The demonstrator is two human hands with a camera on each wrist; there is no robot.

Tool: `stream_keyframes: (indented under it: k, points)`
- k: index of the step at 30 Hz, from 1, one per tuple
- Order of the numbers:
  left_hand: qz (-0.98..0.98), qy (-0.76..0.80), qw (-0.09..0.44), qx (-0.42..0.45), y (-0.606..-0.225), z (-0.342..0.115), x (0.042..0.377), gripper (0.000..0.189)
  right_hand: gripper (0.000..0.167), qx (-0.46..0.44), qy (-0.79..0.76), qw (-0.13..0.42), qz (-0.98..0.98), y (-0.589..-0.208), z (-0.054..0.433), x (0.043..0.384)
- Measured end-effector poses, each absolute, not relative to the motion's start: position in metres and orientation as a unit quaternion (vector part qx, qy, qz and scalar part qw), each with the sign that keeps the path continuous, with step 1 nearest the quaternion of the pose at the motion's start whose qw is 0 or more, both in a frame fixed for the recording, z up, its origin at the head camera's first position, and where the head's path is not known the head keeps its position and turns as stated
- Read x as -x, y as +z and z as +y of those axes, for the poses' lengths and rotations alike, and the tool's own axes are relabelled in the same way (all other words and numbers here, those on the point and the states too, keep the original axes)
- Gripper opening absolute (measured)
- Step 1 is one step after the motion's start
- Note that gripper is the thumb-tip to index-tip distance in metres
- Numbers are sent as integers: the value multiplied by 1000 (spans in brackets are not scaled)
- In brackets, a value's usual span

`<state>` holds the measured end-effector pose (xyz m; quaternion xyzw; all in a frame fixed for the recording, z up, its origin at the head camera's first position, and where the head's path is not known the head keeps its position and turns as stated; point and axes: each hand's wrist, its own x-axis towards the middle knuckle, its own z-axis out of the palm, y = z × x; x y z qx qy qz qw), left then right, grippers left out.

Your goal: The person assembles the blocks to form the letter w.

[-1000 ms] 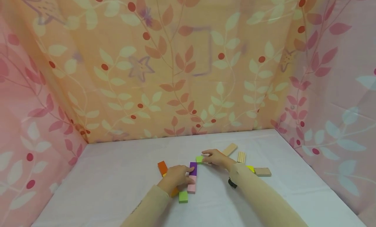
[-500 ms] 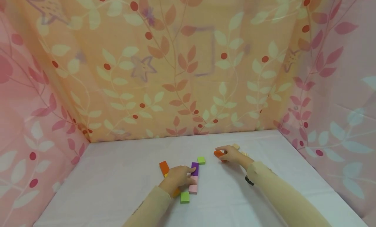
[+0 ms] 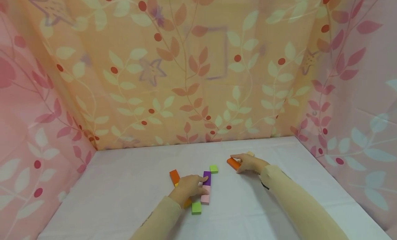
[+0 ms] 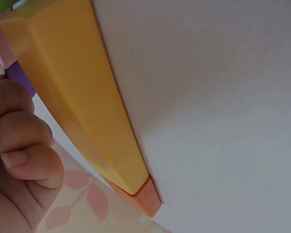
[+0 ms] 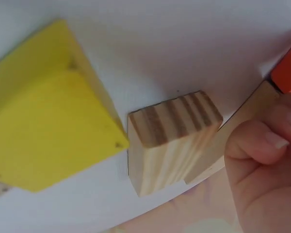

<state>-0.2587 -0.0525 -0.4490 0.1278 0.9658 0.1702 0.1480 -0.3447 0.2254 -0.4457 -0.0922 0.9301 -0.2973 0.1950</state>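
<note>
My right hand [image 3: 247,162] pinches the orange block [image 3: 233,163] between thumb and forefinger, the thumb along its near side and the finger along its far side, with one end sticking out to the left, toward the light green block [image 3: 214,169] and well apart from it. I cannot tell whether it touches the white cloth [image 3: 248,212]. My left hand [image 3: 189,189] has its forefinger on the purple block [image 3: 207,177] and thumb on the pink block [image 3: 206,187]; whether those fingers grip or merely rest, I cannot tell.
</note>
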Motion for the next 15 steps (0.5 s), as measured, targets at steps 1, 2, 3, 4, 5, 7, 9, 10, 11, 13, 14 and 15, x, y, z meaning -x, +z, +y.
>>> stream_keyframes:
  k: [1,2,3,4,5,7,9,10,11,13,14,15]
  points:
    - [966,171,148,-129,-449,-52,258,60,77,90,-294,195,931,-447,225,346]
    - [966,169,146,-131,-448,-52,258,60,76,87,-291,195,933,-447,225,347]
    - [966,170,145,-132,-448,-52,258,60,75,83,-286,194,935,-448,224,348]
    - [966,170,145,-132,-447,-52,258,60,75,81,-283,192,936,-448,224,349]
    - [966,170,144,-132,-447,-52,258,60,74,81,-279,192,937,-448,223,349]
    - [966,169,143,-131,-446,-51,257,60,73,81,-277,191,938,-449,223,350]
    - [967,168,143,-130,-446,-51,257,61,73,70,-286,199,935,-448,222,349]
    - [967,168,143,-129,-447,-51,257,61,75,68,-289,201,933,-448,222,349]
    - [967,166,143,-129,-447,-51,257,61,77,68,-292,204,932,-448,222,348]
    - [967,165,143,-128,-447,-51,257,61,81,67,-295,206,931,-447,221,347]
    - [967,166,143,-127,-447,-51,257,61,81,74,-291,204,932,-448,220,346]
    - [968,164,143,-126,-447,-51,257,61,81,80,-288,199,933,-448,220,345]
